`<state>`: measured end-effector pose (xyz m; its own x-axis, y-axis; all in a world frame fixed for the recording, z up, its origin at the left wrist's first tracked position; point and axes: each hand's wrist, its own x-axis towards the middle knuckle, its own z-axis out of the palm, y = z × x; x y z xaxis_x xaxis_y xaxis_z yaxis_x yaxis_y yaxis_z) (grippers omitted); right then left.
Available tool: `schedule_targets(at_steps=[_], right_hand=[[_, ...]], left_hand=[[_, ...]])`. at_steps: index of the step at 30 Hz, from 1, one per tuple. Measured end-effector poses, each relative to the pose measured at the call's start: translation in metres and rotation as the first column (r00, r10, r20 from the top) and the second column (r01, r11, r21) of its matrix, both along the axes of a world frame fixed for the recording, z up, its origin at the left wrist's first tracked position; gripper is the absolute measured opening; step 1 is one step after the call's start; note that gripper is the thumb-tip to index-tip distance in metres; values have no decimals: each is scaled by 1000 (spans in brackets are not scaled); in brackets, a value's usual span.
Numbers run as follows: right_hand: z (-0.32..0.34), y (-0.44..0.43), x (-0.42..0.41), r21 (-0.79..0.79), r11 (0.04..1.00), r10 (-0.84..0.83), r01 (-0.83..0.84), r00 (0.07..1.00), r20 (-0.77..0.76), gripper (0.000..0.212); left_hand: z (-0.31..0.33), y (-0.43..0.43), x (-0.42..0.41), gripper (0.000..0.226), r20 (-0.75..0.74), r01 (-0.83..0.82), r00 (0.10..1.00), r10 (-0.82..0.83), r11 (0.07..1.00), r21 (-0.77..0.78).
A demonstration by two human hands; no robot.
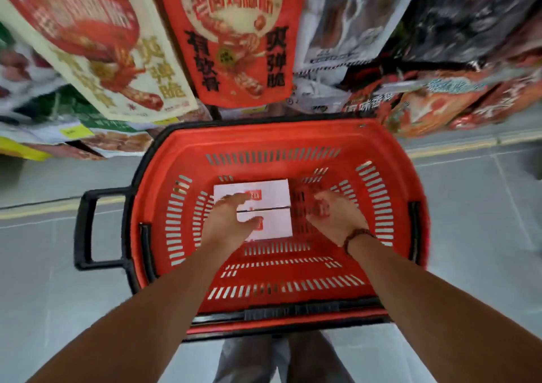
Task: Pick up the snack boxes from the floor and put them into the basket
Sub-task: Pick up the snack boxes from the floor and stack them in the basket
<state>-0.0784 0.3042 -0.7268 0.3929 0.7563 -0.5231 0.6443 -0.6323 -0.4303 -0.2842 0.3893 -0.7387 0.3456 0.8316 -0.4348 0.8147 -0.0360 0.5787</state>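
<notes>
Inside the basket (381, 154), left hand (227, 221) and right hand (337, 218) hover open near snack boxes (264, 190), labels blurred.

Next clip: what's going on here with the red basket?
A person leans over a red basket standing on the floor. Two white snack boxes lie side by side on its bottom. The left hand is spread over them; the right hand, blurred, is beside them and seems empty.

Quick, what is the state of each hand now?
Left hand: open, over the white snack boxes.
Right hand: looks open, holding nothing, though blurred.
</notes>
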Motion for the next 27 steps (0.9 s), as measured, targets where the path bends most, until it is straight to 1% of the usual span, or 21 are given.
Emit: schedule_targets(at_steps=[4, 7, 9, 11, 12, 14, 16, 20, 22, 25, 27], right_hand=[[81, -20, 22, 53, 995, -86, 86, 996, -5, 35], [147, -41, 32, 99, 980, -172, 171, 985, -6, 37], [190, -59, 37, 150, 950, -276, 274, 961, -8, 36], [226, -81, 42, 199, 908, -370, 368, 929, -31, 31], [242, -93, 46, 217, 895, -393, 390, 919, -30, 30], [270, -122, 56, 253, 865, -443, 432, 897, -19, 33], [297, -158, 69, 291, 822, -512, 490, 859, 0, 36], [336, -240, 103, 347, 739, -628, 578, 777, 43, 36], [348, -289, 120, 369, 681, -697, 633, 715, 57, 36], [355, -364, 145, 359, 598, -779, 717, 624, 50, 35], [353, -416, 161, 367, 503, -843, 782, 537, 11, 34]], left_hand=[[82, 13, 19, 47, 101, 119, 987, -124, 992, 51], [145, 15, 41, 44, 146, 189, 969, -201, 978, 93], [183, 8, 63, 42, 209, 207, 952, -224, 973, 101], [218, -8, 89, 40, 278, 243, 923, -267, 963, 118], [235, -17, 104, 39, 303, 278, 903, -305, 952, 130], [262, -38, 133, 36, 331, 370, 854, -402, 916, 156], [287, -62, 162, 32, 345, 467, 795, -499, 866, 175], [335, -117, 226, 30, 388, 572, 679, -623, 781, 252], [346, -151, 258, 32, 379, 621, 639, -669, 740, 260], [348, -208, 309, 36, 387, 681, 573, -722, 682, 266], [347, -254, 343, 38, 394, 722, 531, -750, 644, 254]])
